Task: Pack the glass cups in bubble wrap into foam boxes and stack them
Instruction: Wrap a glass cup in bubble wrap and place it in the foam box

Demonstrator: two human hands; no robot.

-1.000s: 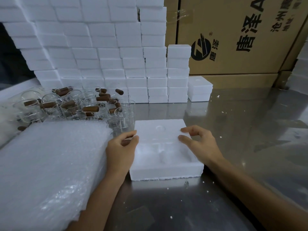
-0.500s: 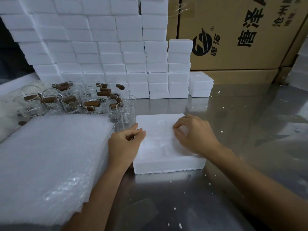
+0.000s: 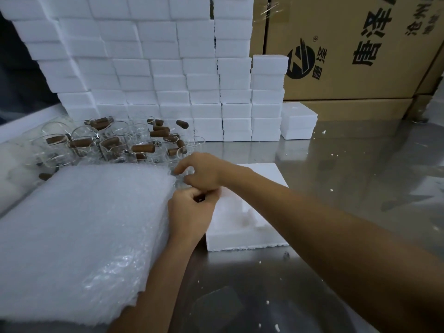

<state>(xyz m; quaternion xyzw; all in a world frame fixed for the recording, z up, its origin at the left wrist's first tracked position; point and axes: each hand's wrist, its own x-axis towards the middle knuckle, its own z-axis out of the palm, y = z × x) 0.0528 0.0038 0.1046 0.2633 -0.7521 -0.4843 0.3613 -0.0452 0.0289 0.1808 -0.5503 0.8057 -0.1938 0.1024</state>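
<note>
From the head view, both hands meet at the far right corner of a thick stack of bubble wrap that lies on the near left of the steel worktop. The right hand reaches across from the right, its fingers curled and pinching at something clear at that corner, most likely a glass cup partly hidden behind the knuckles, though the blur makes it hard to be sure. The left hand sits just below it, its grip closed in a loose fist on what seems to be the edge of the wrap; a small dark spot shows between its fingers. Just right of the hands an open foam box lies flat on the worktop, its moulded hollows facing up, the right forearm crossing over its far part. Beyond the wrap, at the far left, a cluster of glass cups with brown wooden handles stands crowded together. Behind them rises a wall of stacked foam boxes, with a shorter pile at its right end. Large cardboard cartons with printed lettering stand at the far right. White foam crumbs dot the worktop.
</note>
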